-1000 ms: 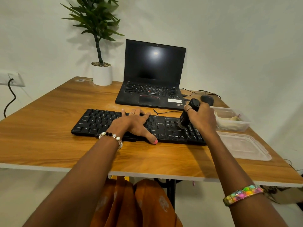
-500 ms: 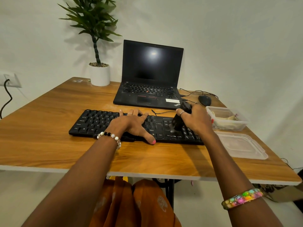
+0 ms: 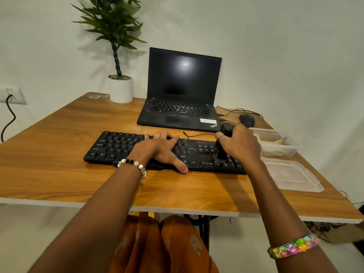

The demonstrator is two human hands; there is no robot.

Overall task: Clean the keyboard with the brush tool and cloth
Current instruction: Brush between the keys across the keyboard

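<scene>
Now the keyboard lies near the table's front edge; left hand spread flat on it, right hand gripping the brush over its right end. Hard strokes could pop keycaps.

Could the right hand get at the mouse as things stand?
Probably not at once: the right hand grips the brush. The mouse lies just behind it with nothing between.
</scene>
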